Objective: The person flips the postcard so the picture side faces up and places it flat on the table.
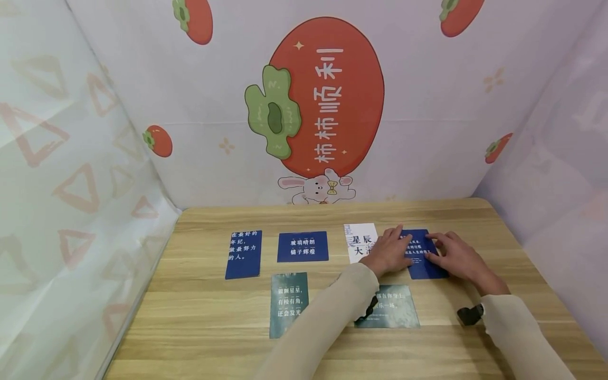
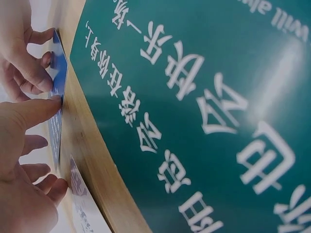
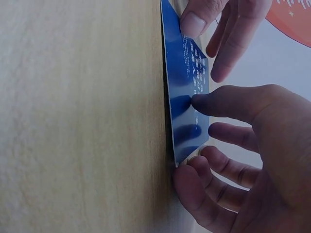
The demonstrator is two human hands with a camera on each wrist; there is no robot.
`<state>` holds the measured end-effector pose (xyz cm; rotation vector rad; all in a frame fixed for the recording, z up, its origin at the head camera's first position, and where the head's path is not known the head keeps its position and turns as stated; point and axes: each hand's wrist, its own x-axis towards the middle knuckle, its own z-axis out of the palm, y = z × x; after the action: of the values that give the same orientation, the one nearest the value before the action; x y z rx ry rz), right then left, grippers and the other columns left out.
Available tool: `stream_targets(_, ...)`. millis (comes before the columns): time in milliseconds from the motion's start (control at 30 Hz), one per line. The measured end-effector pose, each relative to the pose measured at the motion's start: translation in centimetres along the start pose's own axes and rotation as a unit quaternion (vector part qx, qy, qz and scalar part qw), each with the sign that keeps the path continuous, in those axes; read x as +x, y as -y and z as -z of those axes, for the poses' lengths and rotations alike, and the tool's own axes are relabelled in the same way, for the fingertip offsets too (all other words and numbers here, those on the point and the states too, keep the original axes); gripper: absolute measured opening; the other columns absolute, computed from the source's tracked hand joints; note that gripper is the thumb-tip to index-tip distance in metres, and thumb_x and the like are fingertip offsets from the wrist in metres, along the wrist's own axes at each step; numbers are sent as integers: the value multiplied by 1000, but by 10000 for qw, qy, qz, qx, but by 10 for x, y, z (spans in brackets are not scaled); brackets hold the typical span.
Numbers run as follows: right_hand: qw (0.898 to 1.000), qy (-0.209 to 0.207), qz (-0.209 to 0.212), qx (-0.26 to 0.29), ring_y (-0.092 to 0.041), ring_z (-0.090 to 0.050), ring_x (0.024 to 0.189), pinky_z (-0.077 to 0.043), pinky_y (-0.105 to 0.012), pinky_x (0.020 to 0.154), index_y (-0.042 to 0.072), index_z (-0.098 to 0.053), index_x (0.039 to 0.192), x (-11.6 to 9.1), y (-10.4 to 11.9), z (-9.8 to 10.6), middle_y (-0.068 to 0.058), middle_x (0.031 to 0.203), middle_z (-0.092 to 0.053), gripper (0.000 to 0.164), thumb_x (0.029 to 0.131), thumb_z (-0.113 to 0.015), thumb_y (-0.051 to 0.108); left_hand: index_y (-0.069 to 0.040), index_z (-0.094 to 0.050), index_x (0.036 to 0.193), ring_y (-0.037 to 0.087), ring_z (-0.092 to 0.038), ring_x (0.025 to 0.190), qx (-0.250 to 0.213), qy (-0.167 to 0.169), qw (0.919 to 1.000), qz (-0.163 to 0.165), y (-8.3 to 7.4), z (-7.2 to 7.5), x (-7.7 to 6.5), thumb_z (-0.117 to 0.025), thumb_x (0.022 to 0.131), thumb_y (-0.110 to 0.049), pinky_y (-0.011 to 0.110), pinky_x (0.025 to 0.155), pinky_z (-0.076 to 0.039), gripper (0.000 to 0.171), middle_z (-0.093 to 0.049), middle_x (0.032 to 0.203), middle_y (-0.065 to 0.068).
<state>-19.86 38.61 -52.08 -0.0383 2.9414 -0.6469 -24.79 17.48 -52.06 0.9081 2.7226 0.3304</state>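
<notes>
A dark blue card (image 1: pixel 423 266) printed with white characters lies at the right of the table, between the two hands. My left hand (image 1: pixel 390 252) is at its left side, thumb on the card's face and the other fingers spread loosely near the edge. From the right, my right hand (image 1: pixel 459 258) touches the same card; its thumb (image 3: pixel 214 104) rests on the printed face and its fingertips (image 3: pixel 187 182) are along the side edge. A white card (image 1: pixel 353 240) with dark characters is partly covered by the left hand. Below the left wrist, a green card (image 1: pixel 399 314) lies partly hidden.
Farther left on the wooden table (image 1: pixel 190 316) are a wide blue card (image 1: pixel 304 237), an upright blue card (image 1: pixel 243 266) and a green card (image 1: pixel 287 282), which the left sleeve partly overlaps. A white backdrop (image 1: pixel 427 158) with persimmon drawings rises behind the table's back edge.
</notes>
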Motion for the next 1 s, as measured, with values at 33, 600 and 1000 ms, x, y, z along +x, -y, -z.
stream_targets(33,10000,5,-12,-3,-47,-61,109,-52,-72,96,-5,-54,151,0,0,0,-36,130,-57,63,103,-73,33,-36,-41,168,12,-27,166,15,4,10000,-9,0,0,0,-68,105,-53,30,132,-31,71,-20,183,-9)
stream_targets(600,9965,-799,-204,110,-32,-64,91,-52,-41,75,-8,-67,133,6,0,2,-25,110,-70,41,109,-60,25,-31,-69,146,12,-54,143,-252,-963,9948,-208,21,10,0,-62,110,-31,29,118,-47,36,-65,151,-12)
stream_targets(1000,9919,-1261,141,99,-29,-67,86,-50,-37,72,-1,-69,134,22,21,2,-21,108,-76,37,107,-58,22,-29,-75,131,11,-61,129,-231,-1554,9873,236,65,21,-14,-63,111,-35,32,112,-51,24,-73,140,-12)
